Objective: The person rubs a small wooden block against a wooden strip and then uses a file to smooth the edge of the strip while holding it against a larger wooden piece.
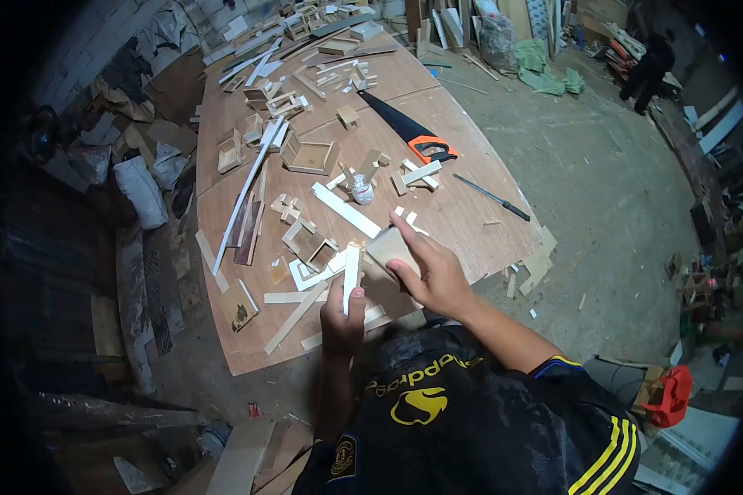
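Observation:
My left hand (343, 320) is closed around a short white-faced wooden strip (352, 272), held roughly upright over the near edge of the table. Its upper end shows bare, brownish wood. In my right hand (437, 280) is a pale, flat rectangular block (393, 247), gripped between thumb and fingers just right of the strip's upper end. Whether block and strip touch is hard to see. Beyond them a long white strip (347, 210) lies on the table, near a small jar (362, 191) with a stick in it. Left of my hands sits a small open wooden box (309, 244).
The plywood table (479, 223) carries several small wooden boxes and many offcuts. A handsaw (404, 128) with an orange-black handle and a dark slim tool (494, 198) lie on its right side. Across the floor, a person (652, 66) is at the far right.

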Demonstrator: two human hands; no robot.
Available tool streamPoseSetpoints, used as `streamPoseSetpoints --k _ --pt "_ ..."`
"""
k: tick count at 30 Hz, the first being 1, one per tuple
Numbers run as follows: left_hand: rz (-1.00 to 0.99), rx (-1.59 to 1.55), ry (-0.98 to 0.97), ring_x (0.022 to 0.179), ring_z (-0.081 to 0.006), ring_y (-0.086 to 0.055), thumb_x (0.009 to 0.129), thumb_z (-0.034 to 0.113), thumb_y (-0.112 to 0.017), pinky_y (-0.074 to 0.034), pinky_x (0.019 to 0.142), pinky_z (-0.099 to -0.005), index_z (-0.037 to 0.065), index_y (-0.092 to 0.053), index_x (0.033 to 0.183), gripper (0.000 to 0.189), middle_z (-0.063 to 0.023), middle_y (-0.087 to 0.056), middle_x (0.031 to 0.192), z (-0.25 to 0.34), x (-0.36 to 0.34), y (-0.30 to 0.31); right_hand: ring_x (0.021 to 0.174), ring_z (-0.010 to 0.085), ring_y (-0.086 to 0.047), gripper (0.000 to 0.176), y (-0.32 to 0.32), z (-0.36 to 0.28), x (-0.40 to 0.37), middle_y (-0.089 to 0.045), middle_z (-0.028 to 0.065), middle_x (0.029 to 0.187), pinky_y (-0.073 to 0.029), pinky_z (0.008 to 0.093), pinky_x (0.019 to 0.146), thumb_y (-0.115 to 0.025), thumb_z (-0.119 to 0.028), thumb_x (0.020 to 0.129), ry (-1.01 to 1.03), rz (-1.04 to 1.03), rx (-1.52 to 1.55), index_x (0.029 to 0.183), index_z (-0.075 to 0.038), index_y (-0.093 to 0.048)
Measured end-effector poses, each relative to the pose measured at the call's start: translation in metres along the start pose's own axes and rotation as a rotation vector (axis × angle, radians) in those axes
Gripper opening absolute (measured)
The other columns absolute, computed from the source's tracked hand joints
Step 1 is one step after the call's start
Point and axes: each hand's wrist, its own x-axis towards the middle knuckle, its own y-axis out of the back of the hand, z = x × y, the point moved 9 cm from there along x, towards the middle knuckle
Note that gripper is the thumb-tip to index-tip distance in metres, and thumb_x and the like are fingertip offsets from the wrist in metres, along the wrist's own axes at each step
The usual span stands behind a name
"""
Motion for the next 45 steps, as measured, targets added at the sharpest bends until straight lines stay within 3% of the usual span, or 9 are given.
streamPoseSetpoints --k 6,10,15,22,25,33,36,39,45 --pt "-0.254 -0.171 -0.158 0.068 -0.0084 -0.048 0.104 0.021 -0.051 -0.041 0.062 -0.0261 0.0 -0.058 0.115 0.025 -0.0031 -0.055 0.075 -0.002 -0.003 -0.02 0.092 0.0205 -0.063 0.082 0.029 0.01 -0.03 -0.066 0.0143 0.102 -0.049 0.0325 0.089 -0.07 -0.017 0.09 -0.346 0.207 0.233 0.158 -0.007 -0.024" --pt "-0.508 -0.157 -0.079 0.065 -0.009 -0.052 0.105 0.025 -0.051 -0.042 0.06 -0.0256 0.001 -0.055 0.114 0.026 -0.0026 -0.057 0.07 0.011 -0.018 -0.053 0.123 0.0266 -0.056 0.102 0.045 -0.01 -0.043 -0.055 0.0228 0.137 -0.041 0.0375 0.105 -0.081 -0.026 0.081 -0.204 0.221 0.083 0.159 -0.006 -0.02" --pt "-0.573 -0.101 -0.245 0.063 -0.0095 -0.053 0.105 0.024 -0.051 -0.041 0.058 -0.0262 0.001 -0.057 0.11 0.025 -0.0028 -0.056 0.067 0.042 -0.032 -0.073 0.142 0.0417 -0.038 0.088 0.065 -0.023 -0.072 -0.037 0.0289 0.154 -0.033 0.0411 0.115 -0.07 -0.022 0.09 -0.148 0.204 -0.064 0.159 -0.005 -0.018" --pt "-0.688 -0.128 -0.175 0.056 -0.0076 -0.045 0.107 0.037 -0.044 -0.036 0.051 -0.0237 0.003 -0.056 0.107 0.036 0.0009 -0.048 0.064 0.046 -0.059 -0.12 0.144 0.0391 -0.038 0.085 0.107 -0.032 -0.12 -0.036 0.0291 0.154 -0.031 0.0395 0.115 -0.069 -0.021 0.092 -0.201 0.275 -0.119 0.159 -0.004 -0.018" --pt "-0.76 -0.272 0.026 0.051 -0.0058 -0.039 0.107 0.045 -0.042 -0.031 0.046 -0.0223 0.005 -0.053 0.103 0.041 0.0023 -0.043 0.062 0.041 -0.076 -0.141 0.116 0.0437 -0.06 0.084 0.12 -0.008 -0.158 -0.058 0.03 0.127 -0.046 0.044 0.099 -0.067 -0.021 0.092 -0.251 0.127 -0.276 0.16 -0.013 -0.02" --pt "-1.044 -0.247 0.388 0.041 -0.0078 -0.035 0.105 0.057 -0.036 -0.027 0.038 -0.0236 0.007 -0.049 0.103 0.052 -0.0007 -0.043 0.06 0.049 -0.163 -0.262 0.13 0.0394 -0.053 0.086 0.253 -0.038 -0.257 -0.042 0.0248 0.151 -0.042 0.0385 0.107 -0.073 -0.018 0.088 -0.174 0.499 -0.297 0.157 -0.003 -0.024" --pt "-1.122 -0.189 0.403 0.042 -0.0078 -0.035 0.105 0.058 -0.034 -0.027 0.038 -0.0237 0.008 -0.048 0.102 0.052 -0.0001 -0.043 0.061 0.062 -0.199 -0.307 0.085 0.0373 -0.063 0.081 0.268 -0.052 -0.283 -0.059 0.017 0.105 -0.053 0.0394 0.071 -0.074 -0.016 0.085 -0.19 0.371 -0.548 0.155 -0.012 -0.034" --pt "-1.161 -0.154 0.513 0.041 -0.0078 -0.033 0.106 0.058 -0.031 -0.025 0.038 -0.0236 0.011 -0.048 0.099 0.05 0.0011 -0.04 0.06 0.065 -0.224 -0.339 0.075 0.0307 -0.06 0.08 0.287 -0.027 -0.326 -0.052 0.0107 0.088 -0.051 0.0427 0.064 -0.07 -0.022 0.088 -0.221 0.411 -0.644 0.157 -0.028 -0.03" --pt "-1.261 -0.043 0.554 0.042 -0.0084 -0.035 0.105 0.059 -0.031 -0.028 0.038 -0.0243 0.009 -0.049 0.098 0.053 0.0008 -0.041 0.06 0.064 -0.269 -0.39 0.077 0.0362 -0.062 0.081 0.343 -0.004 -0.39 -0.055 0.0141 0.095 -0.052 0.0453 0.065 -0.07 -0.022 0.089 -0.437 0.585 -0.588 0.158 -0.025 -0.027"
